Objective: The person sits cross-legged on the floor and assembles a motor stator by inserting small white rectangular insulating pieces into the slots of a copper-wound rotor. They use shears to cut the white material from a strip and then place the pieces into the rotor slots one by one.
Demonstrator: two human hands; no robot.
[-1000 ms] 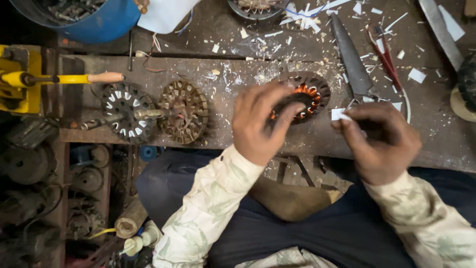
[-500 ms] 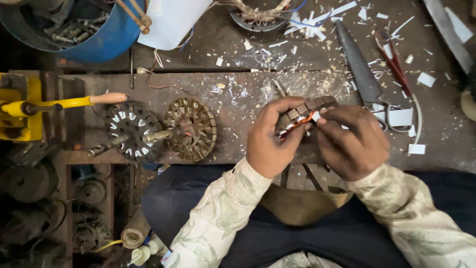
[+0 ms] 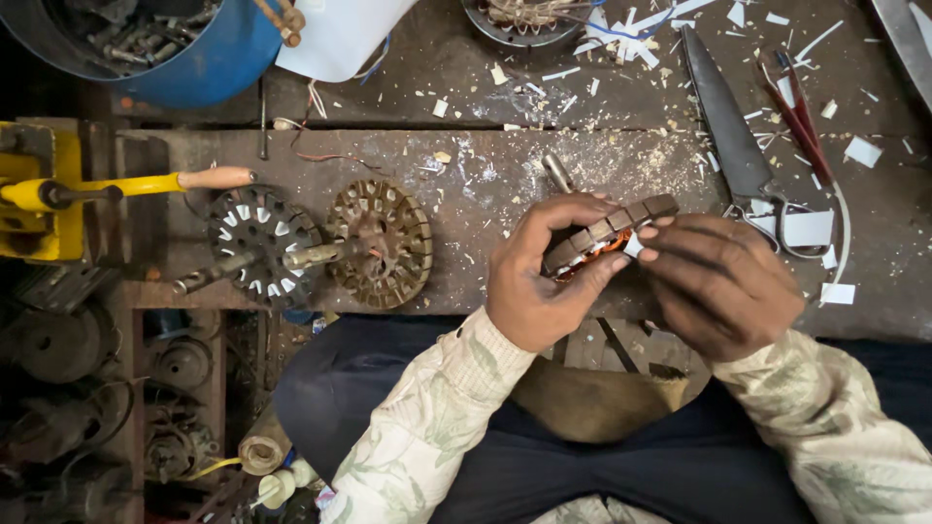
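Stator core [image 3: 610, 233]: round laminated ring with copper windings showing inside, held tilted on edge above the near edge of the tabletop [image 3: 505, 175]. Its outer rim faces up toward the camera; the visible rim arc runs lower-left to upper-right, and the ring's axis lies roughly level, pointing toward the person. Can't tell the exact tilt, hands cover most of it.

Left hand [image 3: 539, 281]: grip clenched around the core's left side, thumb on top of the rim, fingers under it.
Right hand [image 3: 718, 281]: fingertips pinch a small white paper slip [image 3: 633, 245] against the core's right side, at the slots.

Elsewhere on the tabletop:
- two more stators on shafts toward the left edge, a dark one with white slot liners [image 3: 260, 243] and a bare brown one [image 3: 381, 243], just beside each other
- large shears [image 3: 733, 146] and red-handled pliers [image 3: 796, 102] toward the far right corner, white paper scraps around them
- yellow-handled tool [image 3: 116, 186] at the left edge
- blue bucket [image 3: 184, 49] at the far left corner
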